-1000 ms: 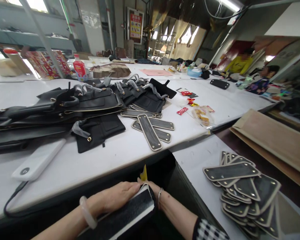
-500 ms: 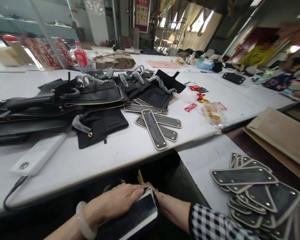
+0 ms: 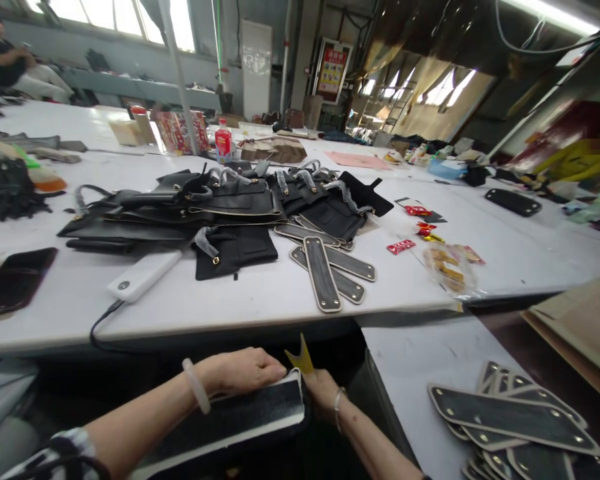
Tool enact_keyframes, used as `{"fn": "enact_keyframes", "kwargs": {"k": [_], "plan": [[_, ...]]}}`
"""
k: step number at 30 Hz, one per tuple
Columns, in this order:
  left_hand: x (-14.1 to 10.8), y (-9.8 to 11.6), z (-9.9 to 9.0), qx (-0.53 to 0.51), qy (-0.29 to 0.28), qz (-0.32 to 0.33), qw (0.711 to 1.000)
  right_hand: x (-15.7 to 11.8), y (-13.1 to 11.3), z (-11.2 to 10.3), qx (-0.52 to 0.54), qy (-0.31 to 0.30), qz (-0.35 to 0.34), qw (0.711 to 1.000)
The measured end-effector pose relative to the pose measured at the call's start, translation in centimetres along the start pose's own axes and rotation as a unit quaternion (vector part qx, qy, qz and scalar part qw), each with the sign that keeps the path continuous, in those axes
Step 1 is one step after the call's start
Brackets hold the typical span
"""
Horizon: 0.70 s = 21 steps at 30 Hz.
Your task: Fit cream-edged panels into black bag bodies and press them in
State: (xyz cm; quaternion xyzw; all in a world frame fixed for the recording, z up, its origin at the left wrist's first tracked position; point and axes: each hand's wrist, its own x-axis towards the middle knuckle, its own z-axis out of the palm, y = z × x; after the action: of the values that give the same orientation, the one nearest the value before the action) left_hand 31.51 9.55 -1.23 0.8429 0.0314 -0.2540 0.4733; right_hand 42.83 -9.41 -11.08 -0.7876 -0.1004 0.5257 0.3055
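My left hand (image 3: 245, 370), with a pale bangle at the wrist, is closed over the top edge of a black leather bag (image 3: 265, 413) with whitish raw edges. The bag lies low in front of me, and its lower part runs out of view. At its right end my right hand (image 3: 323, 390) is closed around a yellow tool (image 3: 301, 355) with a forked tip that points up. That tool's lower part is hidden in the fingers. Whether the right hand also touches the bag I cannot tell.
Black bags (image 3: 240, 200) with wrapped handles lie heaped on the white table (image 3: 260, 300). Studded bag bases (image 3: 323, 273) are beside them, and more are piled (image 3: 515, 413) at right. A power bank (image 3: 145, 275), phone (image 3: 15, 283) and snack bag (image 3: 450, 267) lie about.
The view has swung left and up, bringing the phone into sight. My right hand has come out from behind the bag's end, and more of the yellow tool shows.
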Motion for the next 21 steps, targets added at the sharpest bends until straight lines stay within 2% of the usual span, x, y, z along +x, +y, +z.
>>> {"fn": "enact_keyframes", "kwargs": {"k": [2, 4, 5, 6, 7, 8, 10, 12, 15, 17, 21], "plan": [[-0.1, 0.1, -0.1, -0.007, 0.007, -0.002, 1.0, -2.2, 0.5, -3.3, -0.004, -0.03, 0.002, 1.0], [-0.3, 0.2, -0.2, -0.013, 0.009, -0.006, 1.0, -4.5, 0.6, -5.8, -0.003, -0.099, 0.009, 0.995], [-0.4, 0.2, -0.2, -0.017, 0.01, -0.01, 1.0, -5.4, 0.4, -6.5, -0.011, -0.157, 0.007, 0.987], [-0.4, 0.3, -0.3, -0.019, 0.012, -0.016, 1.0, -6.1, 0.1, -6.9, -0.052, -0.189, -0.014, 0.98], [-0.4, 0.3, -0.4, -0.022, 0.014, -0.024, 0.999, -6.5, -0.3, -7.1, -0.112, -0.19, -0.049, 0.974], [-0.5, 0.3, -0.4, -0.024, 0.017, -0.032, 0.999, -6.5, -0.8, -6.9, -0.181, -0.164, -0.091, 0.965], [-0.5, 0.2, -0.3, -0.03, 0.019, -0.048, 0.998, -6.1, -2.0, -6.5, -0.301, -0.054, -0.171, 0.937], [-0.4, 0.1, -0.1, -0.04, 0.022, -0.06, 0.997, -5.4, -3.3, -6.2, -0.354, 0.045, -0.211, 0.91], [-0.4, -0.1, 0.2, -0.062, 0.034, -0.076, 0.995, -4.8, -5.5, -6.4, -0.406, 0.148, -0.251, 0.866], [-0.3, -0.1, 0.2, -0.082, 0.033, -0.08, 0.993, -4.6, -6.9, -6.4, -0.446, 0.17, -0.284, 0.832], [-0.4, 0.3, -0.1, -0.119, 0.042, -0.044, 0.991, -4.1, -9.1, -5.8, -0.51, 0.15, -0.339, 0.776]]}}
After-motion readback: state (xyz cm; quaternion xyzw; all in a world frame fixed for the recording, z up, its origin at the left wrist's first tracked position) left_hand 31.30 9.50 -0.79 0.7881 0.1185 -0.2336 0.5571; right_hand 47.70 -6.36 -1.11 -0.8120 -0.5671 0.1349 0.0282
